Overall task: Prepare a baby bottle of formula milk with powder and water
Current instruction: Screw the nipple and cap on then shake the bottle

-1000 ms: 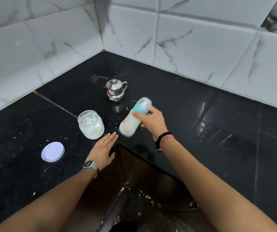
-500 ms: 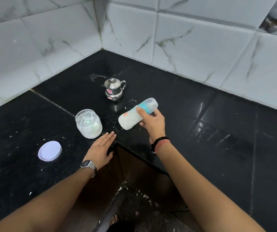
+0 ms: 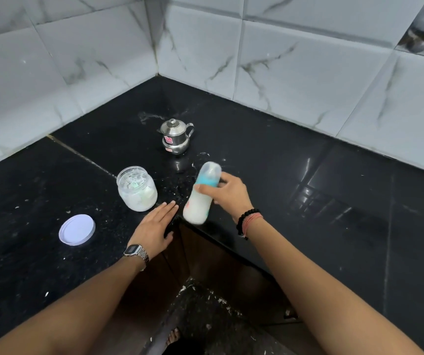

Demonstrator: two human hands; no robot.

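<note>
Right hand (image 3: 227, 192): fingers wrapped round the baby bottle (image 3: 200, 194), lifted off the counter (image 3: 308, 201) near its inner front corner.
Bottle: blurred, tilted with the clear cap away; teal collar, milky white body.
Left hand (image 3: 154, 226): flat, fingers spread, empty, on the counter's front edge just left of the bottle.
Powder jar (image 3: 137, 188): round, clear, open, beside the left fingertips.
Lid (image 3: 77, 229): flat white disc, further left.
Steel pot (image 3: 176, 136): shiny, lidded, toward the back corner.
</note>
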